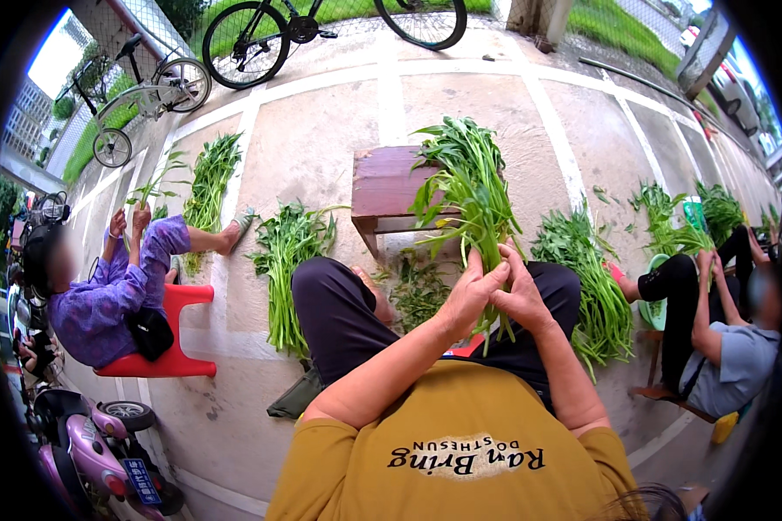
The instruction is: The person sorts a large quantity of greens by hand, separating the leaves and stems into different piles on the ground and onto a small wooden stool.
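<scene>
apparently the work is about midway, with one bunch (pixel 476 187) of greens gathered up and plenty lying loose around it. the bunch is in front of the lap, leaves pointing away, stem ends poking out below the hands. the left hand (pixel 472 291) has its fingers clamped round the stems, thumb across the front; the right hand (pixel 525 292) closes on the same stems from the other side, fingers bent, the two hands touching. no tie shows on the bunch, though the hands cover part of it, so whether it is bound cannot be told. its leafy end reaches over the right side of the low wooden counter (pixel 387 178); whether it rests there is unclear. as for what is left, a left heap (pixel 291 282) and a right heap (pixel 584 291) lie on the ground (pixel 308 143) beside the legs (pixel 332 317), both sizeable, their stems roughly lined up; whether they are finished or waiting is hard to judge. loose leaves (pixel 419 293) lie between the legs, likely stripped off already. nearby, a person in purple (pixel 104 304) and a person in grey-blue (pixel 737 369) each hold some stems, with a far heap (pixel 213 178) by the former, so the shared work looks far from over.
</scene>
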{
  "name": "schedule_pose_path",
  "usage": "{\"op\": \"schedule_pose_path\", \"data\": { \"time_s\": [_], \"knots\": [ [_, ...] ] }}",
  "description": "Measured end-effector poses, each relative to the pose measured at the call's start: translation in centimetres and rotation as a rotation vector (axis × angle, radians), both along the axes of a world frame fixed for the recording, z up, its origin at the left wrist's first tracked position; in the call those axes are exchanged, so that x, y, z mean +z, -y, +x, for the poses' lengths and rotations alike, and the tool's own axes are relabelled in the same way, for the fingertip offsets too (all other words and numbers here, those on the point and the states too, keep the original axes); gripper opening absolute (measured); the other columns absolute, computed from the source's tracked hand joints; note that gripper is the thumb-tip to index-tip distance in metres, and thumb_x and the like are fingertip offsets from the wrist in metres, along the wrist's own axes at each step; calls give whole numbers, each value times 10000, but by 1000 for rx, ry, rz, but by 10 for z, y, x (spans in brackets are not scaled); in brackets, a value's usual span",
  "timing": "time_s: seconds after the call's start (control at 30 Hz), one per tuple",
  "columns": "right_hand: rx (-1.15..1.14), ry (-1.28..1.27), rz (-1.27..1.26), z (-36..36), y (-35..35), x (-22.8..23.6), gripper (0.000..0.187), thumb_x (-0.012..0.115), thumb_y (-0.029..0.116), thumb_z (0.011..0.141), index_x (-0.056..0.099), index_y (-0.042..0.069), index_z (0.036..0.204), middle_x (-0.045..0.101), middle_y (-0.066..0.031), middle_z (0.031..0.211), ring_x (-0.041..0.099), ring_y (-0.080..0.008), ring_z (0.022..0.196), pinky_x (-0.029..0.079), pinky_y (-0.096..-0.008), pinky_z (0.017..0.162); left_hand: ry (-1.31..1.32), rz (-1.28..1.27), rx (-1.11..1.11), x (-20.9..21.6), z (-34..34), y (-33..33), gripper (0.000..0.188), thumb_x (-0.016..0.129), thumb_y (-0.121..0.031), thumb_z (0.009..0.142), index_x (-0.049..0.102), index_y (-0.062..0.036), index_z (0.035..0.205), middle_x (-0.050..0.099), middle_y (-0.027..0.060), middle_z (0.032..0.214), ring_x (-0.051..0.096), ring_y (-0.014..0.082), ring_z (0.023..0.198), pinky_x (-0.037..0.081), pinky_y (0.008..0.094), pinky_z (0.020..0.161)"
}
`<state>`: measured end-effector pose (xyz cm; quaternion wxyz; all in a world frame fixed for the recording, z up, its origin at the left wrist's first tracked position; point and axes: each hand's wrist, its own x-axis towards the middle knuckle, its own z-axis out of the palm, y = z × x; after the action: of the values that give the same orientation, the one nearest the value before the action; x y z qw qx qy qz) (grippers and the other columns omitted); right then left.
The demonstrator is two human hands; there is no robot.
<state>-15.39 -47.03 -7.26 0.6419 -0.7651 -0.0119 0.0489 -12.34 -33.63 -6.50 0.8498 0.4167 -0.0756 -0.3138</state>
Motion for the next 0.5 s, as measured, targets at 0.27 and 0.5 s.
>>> {"op": "schedule_pose_path", "data": {
  "time_s": [0.27, 0.5],
  "knots": [
    [-196, -20, 232, -2, -9, 7, 542, 683, 54, 733, 451, 15, 1221, 567, -71, 1058, 557, -135, 964, 463, -274, 836, 483, 449, -101, 1, -1, -9, 891, 608, -336, 849, 41, -34, 1466, 338, 235, 1397, 416, 278, 1250, 361, 347, 999],
    [-182, -77, 324, -1, -3, 5, 390, 590, 45, 781, 481, 0, 1153, 563, -37, 839, 556, -112, 623, 470, -245, 595, 653, 719, 382, 30, 14, -61, 152, 616, -69, 835, 629, -2, 971, 643, 130, 820, 610, 156, 641, 480, 280, 580]
  ]
}}
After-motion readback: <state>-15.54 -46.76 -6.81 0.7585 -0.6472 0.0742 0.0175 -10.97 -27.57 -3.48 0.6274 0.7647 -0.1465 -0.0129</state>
